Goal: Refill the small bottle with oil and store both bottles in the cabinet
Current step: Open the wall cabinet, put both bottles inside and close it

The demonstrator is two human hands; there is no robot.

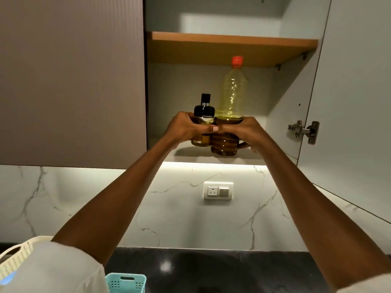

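Two bottles stand side by side at the front of the open cabinet's bottom shelf (243,156). The small bottle (203,112) has a black cap and dark oil inside, and my left hand (186,127) is wrapped around its body. To its right is the large ribbed plastic bottle (233,92) with a red cap and yellow oil, with my right hand (246,130) gripping its lower half. The two bottles touch each other, and my fingertips meet between them. Whether their bases rest on the shelf or hover just above it I cannot tell.
A wooden upper shelf (232,42) sits just above the red cap. The cabinet door (349,81) is swung open on the right, with its hinge (304,131) exposed. A closed door (72,81) is on the left. Below are a wall socket (218,190), a dark counter (211,269), a teal basket (125,282) and a cream basket (14,256).
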